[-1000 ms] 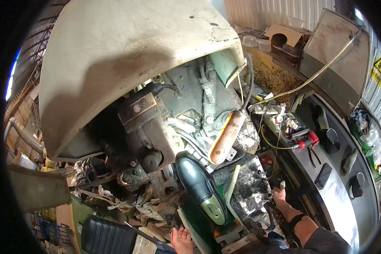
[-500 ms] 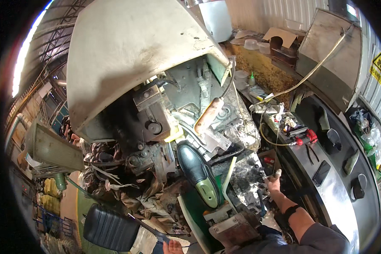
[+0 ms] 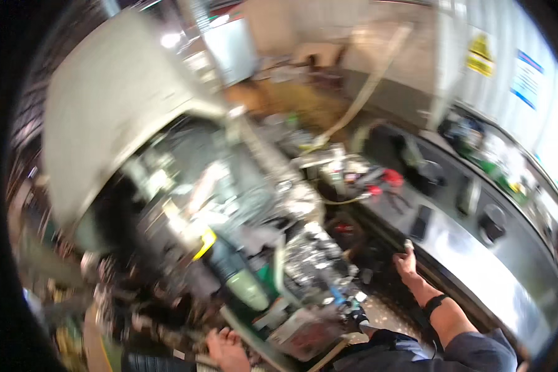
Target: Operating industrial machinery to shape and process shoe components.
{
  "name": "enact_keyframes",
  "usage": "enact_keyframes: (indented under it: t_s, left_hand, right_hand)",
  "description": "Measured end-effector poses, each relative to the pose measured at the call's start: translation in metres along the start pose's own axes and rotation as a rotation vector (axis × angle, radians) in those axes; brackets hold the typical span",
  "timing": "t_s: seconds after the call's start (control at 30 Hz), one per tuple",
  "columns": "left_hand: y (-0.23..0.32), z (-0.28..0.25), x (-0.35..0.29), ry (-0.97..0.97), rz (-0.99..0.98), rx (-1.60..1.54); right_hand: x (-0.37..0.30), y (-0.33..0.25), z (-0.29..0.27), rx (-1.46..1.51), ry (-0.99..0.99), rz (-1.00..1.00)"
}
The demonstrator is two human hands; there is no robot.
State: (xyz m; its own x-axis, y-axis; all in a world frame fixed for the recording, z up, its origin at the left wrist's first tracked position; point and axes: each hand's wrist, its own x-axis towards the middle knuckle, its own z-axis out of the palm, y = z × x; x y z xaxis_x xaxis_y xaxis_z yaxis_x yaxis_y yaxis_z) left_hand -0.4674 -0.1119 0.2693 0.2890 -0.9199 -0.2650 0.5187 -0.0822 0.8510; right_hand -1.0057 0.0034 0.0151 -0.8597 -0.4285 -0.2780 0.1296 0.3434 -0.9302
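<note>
The picture is smeared by motion. My left hand [image 3: 227,349] is low in the view, beside the rim of a green tray-like part, its fingers loosely bent and nothing visible in them. My right hand [image 3: 407,261] hangs beside the front edge of the metal bench [image 3: 459,251]; one digit with a pale tip points up, apart from the others, and no object shows in it. Between the hands and farther off, a black shoe [image 3: 227,259] on a pale green shoe last [image 3: 249,291] rests at the machine, touched by neither hand.
A large machine with a cream hood [image 3: 121,93] fills the left. On the bench lie a dark phone [image 3: 421,222] and a red-handled tool [image 3: 387,180]. Behind runs a dark belt [image 3: 452,198] bearing several dark pieces. A yellow warning sign [image 3: 480,54] is on the wall.
The view has swung to the right, so the machine and shoe sit farther left. My left hand has come up farther into view. My right hand is now closer to the bench edge and phone.
</note>
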Motion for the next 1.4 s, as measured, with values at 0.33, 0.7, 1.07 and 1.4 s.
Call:
enact_keyframes:
  t_s: [0.33,0.7,1.07,1.4]
  left_hand:
    - [-0.057,0.163,-0.108,-0.662,0.508,0.457]
    - [-0.3,0.299,-0.186,-1.318,-0.056,0.822]
    - [-0.441,0.454,-0.274,-1.799,-0.035,1.001]
    - [-0.686,0.554,-0.39,-1.563,0.283,1.234]
  right_hand:
    - [-0.004,-0.012,-0.276,0.546,0.436,0.032]
    - [0.11,0.039,-0.411,1.111,0.54,0.425]
    - [0.066,-0.036,-0.456,0.996,0.812,0.029]
    - [-0.161,-0.018,-0.344,1.542,0.709,0.217]
